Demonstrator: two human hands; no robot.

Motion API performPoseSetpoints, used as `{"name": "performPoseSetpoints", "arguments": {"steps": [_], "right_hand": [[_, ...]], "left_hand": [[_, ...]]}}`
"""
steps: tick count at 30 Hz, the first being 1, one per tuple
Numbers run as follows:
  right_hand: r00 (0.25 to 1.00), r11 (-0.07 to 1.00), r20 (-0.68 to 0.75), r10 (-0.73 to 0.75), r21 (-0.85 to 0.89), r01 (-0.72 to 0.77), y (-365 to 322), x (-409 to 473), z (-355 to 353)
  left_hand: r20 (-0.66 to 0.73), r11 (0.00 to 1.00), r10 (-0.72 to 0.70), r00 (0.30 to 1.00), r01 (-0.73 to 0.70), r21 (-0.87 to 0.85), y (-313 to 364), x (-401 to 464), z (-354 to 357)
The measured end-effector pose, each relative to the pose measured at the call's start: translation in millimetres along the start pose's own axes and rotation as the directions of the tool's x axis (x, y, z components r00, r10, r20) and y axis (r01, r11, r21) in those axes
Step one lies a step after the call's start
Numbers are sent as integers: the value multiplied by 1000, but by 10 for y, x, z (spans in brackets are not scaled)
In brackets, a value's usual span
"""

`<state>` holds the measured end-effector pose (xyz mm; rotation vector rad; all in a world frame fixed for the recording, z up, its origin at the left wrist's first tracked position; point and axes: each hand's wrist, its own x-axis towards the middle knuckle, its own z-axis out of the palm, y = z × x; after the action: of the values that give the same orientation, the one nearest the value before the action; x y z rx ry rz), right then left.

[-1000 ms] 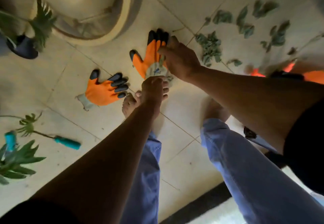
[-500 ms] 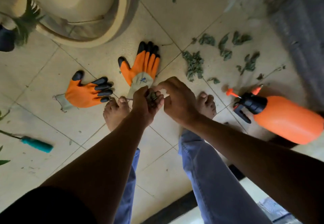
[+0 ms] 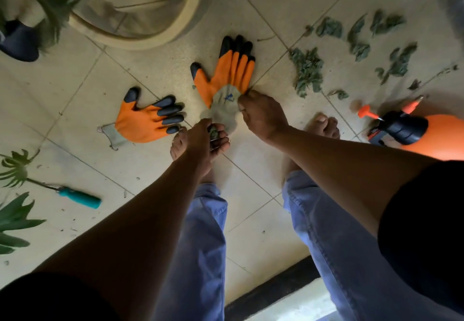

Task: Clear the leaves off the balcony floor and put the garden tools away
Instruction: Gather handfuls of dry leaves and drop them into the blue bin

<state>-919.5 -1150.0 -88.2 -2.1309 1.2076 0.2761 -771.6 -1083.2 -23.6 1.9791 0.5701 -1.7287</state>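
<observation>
We look straight down at a tiled balcony floor [image 3: 155, 44] past our two bare arms and bare feet in blue trousers. Our left hand [image 3: 208, 136] is cupped, its fingers [image 3: 222, 142] curled round a small clump of picked leaves [image 3: 214, 132], and it hovers at the cuff of the upright glove [image 3: 229, 79], an orange work glove with black fingertips and a grey cuff lying flat between the feet and the far planter. Our right hand [image 3: 261, 115] is just right of it, fingertips pinched at the glove's right edge on the tile seam; whether they hold a leaf or the glove fabric we cannot tell. A second glove [image 3: 148, 122] of the same kind lies to the left, fingers pointing right. The scattered leaves [image 3: 307, 72] lie on the far right tiles, the biggest heap right of the upright glove and loose ones farther right. An orange spray bottle [image 3: 411, 130] with a black head lies at the right edge. A teal-handled tool [image 3: 80, 197] lies at near left, beside green plant fronds [image 3: 15, 167]. A large cream planter [image 3: 140, 4] fills the far left.
</observation>
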Motion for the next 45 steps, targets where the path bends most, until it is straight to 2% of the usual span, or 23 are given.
{"name": "performPoseSetpoints", "arguments": {"steps": [6, 9, 11, 13, 15, 17, 19, 20, 21, 22, 23, 26, 28, 30, 33, 34, 36, 37, 38, 39, 40, 42, 45], "right_hand": [[961, 943, -23, 275, 201, -265, 52, -79, -125], [946, 874, -83, 314, 415, -253, -60, -232, -403], [953, 806, -74, 293, 555, -205, -177, -362, -583], [954, 742, -6, 299, 631, -229, -244, -501, -730], [955, 780, -19, 295, 582, -229, -204, -617, -839], [946, 841, -111, 304, 498, -212, -62, -668, -933], [920, 880, -229, 318, 433, -197, 171, -639, -977], [911, 905, -267, 313, 375, -201, 310, -602, -979], [912, 934, -281, 299, 282, -219, 451, -554, -965], [923, 956, -265, 280, 164, -243, 587, -504, -943], [937, 963, -224, 268, 49, -264, 709, -451, -928], [970, 957, -64, 235, -158, -242, 959, -276, -857], [980, 961, -14, 198, -192, -197, 1019, -161, -792], [986, 970, -18, 164, -177, -165, 1036, -68, -725], [982, 980, -35, 184, -73, -186, 1043, -28, -697], [977, 977, -51, 208, -31, -210, 1038, -41, -715], [959, 959, -96, 267, 129, -254, 987, -123, -807], [949, 936, -119, 294, 235, -260, 934, -187, -873], [940, 911, -142, 309, 326, -250, 856, -264, -952], [932, 882, -161, 324, 409, -235, 758, -355, -1035], [926, 839, -157, 342, 495, -226, 638, -450, -1129], [922, 720, -69, 381, 648, -249, 393, -635, -1312], [922, 630, 47, 385, 717, -299, 115, -847, -1472]], "left_hand": [[-2, 999, -19, 1000, 19, 44, 96, -39, 49], [48, 999, 16, 999, -18, 48, 102, -186, 302], [71, 988, 134, 988, -128, -88, 213, -244, 515], [-18, 928, 217, 976, -212, -306, 340, -56, 741], [14, 895, 268, 963, -244, -374, 461, -139, 882], [97, 947, 295, 951, -276, -165, 409, -244, 1023], [155, 986, 160, 975, -164, 9, 280, -302, 1142], [190, 981, 148, 970, -168, 94, 240, -256, 1159], [140, 957, 217, 966, -239, 165, 226, -198, 1172], [141, 957, 226, 964, -246, 152, 223, -101, 1223], [149, 972, 149, 978, -172, 159, 294, -129, 1261], [333, 993, 106, 937, -118, 16, 420, -400, 1336], [267, 976, 182, 946, -207, 70, 393, -333, 1301], [169, 985, 126, 978, -144, 99, 305, -58, 1250], [244, 971, 130, 961, -173, 166, 237, -45, 1130], [227, 991, 80, 971, -103, 91, 258, -54, 1108], [148, 972, 208, 967, -189, -137, 308, 48, 1007], [41, 936, 285, 958, -269, -228, 278, 97, 937], [50, 931, 290, 956, -270, -247, 274, 88, 892], [28, 933, 294, 955, -281, -227, 261, 70, 920], [69, 978, 209, 975, -208, -28, 239, 12, 1007], [130, 990, 138, 982, -138, -6, 253, -48, 1010], [108, 958, 264, 958, -248, -141, 356, -244, 1013]]}}
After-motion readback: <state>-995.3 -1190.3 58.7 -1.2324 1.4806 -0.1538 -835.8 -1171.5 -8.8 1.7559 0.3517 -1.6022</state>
